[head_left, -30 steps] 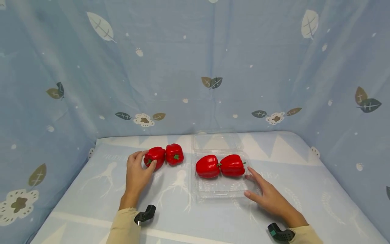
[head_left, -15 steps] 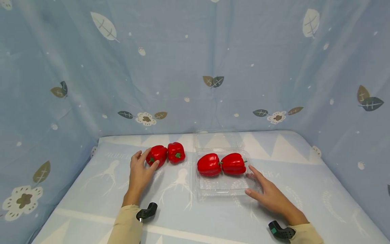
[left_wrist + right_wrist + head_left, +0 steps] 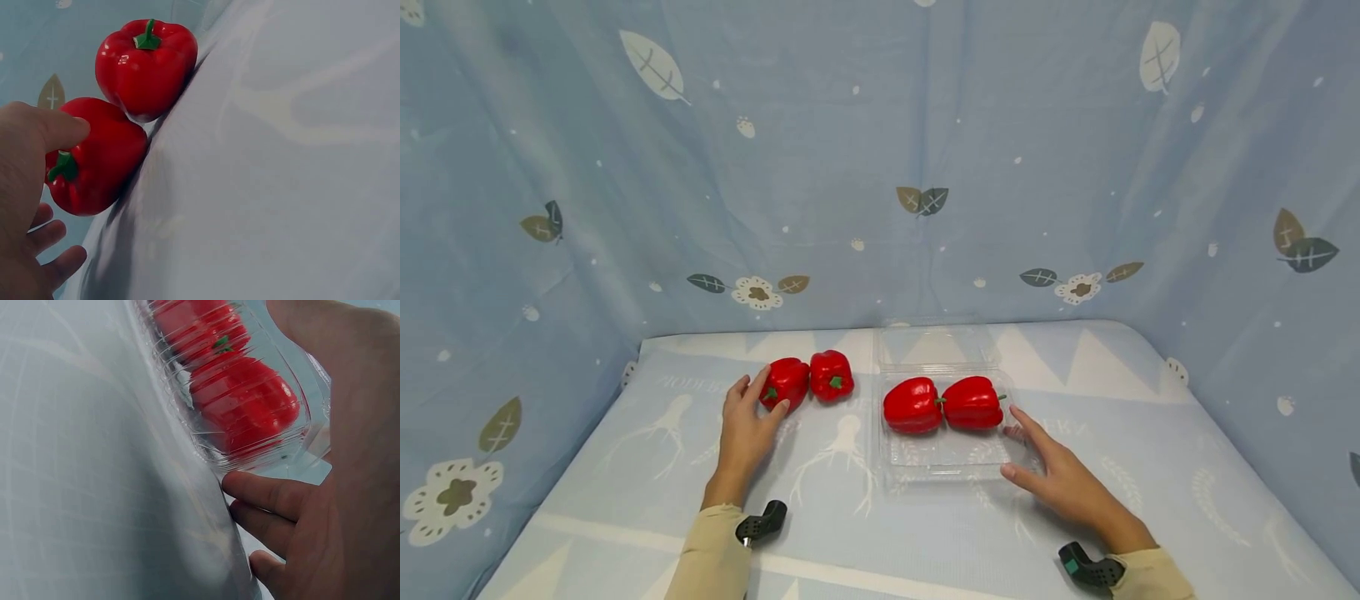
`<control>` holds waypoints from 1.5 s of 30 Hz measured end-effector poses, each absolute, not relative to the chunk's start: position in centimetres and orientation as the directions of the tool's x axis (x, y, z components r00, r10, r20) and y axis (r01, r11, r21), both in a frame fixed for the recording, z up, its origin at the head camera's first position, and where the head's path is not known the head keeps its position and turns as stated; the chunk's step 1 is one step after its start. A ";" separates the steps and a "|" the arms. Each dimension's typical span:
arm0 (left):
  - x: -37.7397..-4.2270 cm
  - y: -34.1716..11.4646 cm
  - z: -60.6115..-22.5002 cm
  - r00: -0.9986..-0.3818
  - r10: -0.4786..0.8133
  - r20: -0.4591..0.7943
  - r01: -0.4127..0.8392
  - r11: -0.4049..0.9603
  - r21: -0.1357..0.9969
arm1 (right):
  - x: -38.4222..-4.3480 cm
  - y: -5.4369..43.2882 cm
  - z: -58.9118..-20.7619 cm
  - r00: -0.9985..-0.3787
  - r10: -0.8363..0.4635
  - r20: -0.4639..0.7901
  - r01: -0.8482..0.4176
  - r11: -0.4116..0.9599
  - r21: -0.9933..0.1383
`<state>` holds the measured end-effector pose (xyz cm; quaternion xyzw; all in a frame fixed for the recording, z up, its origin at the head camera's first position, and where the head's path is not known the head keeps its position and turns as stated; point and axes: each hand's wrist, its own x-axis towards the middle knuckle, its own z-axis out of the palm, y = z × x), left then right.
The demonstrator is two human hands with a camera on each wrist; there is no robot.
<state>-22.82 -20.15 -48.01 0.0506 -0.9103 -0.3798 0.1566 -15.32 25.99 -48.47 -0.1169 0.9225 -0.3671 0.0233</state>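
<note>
My left hand (image 3: 747, 437) has its thumb (image 3: 72, 132) and index finger on either side of a red bell pepper (image 3: 787, 382), whose green stem faces me; the other fingers are spread off it. Just right of that stands a second red bell pepper (image 3: 831, 377), also in the left wrist view. A clear plastic clamshell box (image 3: 947, 457), its lid (image 3: 936, 346) laid back, holds two more red bell peppers lying on their sides, a left one (image 3: 912, 406) and a right one (image 3: 972, 403). My right hand (image 3: 1063, 479) is at the box's right side, fingertips (image 3: 240, 482) right by its corner, fingers fairly straight.
A pale patterned cloth (image 3: 820, 533) covers the table. Behind and at both sides hangs a blue leaf-print curtain (image 3: 835, 150). Black camera mounts sit on both wrists, the left one (image 3: 762, 525) and the right one (image 3: 1090, 571).
The hands, peppers and box hold nearly the same places. The head view has shifted slightly, and the left hand's fingers have settled a little around the pepper.
</note>
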 end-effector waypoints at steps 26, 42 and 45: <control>-22.8 -20.0 -48.7 -0.899 -0.297 0.321 0.047 0.663 0.747 | -15.3 26.0 -48.4 -0.971 -0.233 0.054 -0.208 0.708 -0.675; -22.1 -19.5 -48.0 -0.890 -0.297 0.345 0.119 0.579 0.806 | -15.3 26.0 -48.5 -0.969 -0.237 0.065 -0.218 0.708 -0.672; -21.9 -19.3 -47.9 -0.893 -0.297 0.337 0.124 0.558 0.820 | -15.3 26.0 -48.5 -0.971 -0.232 0.057 -0.210 0.713 -0.669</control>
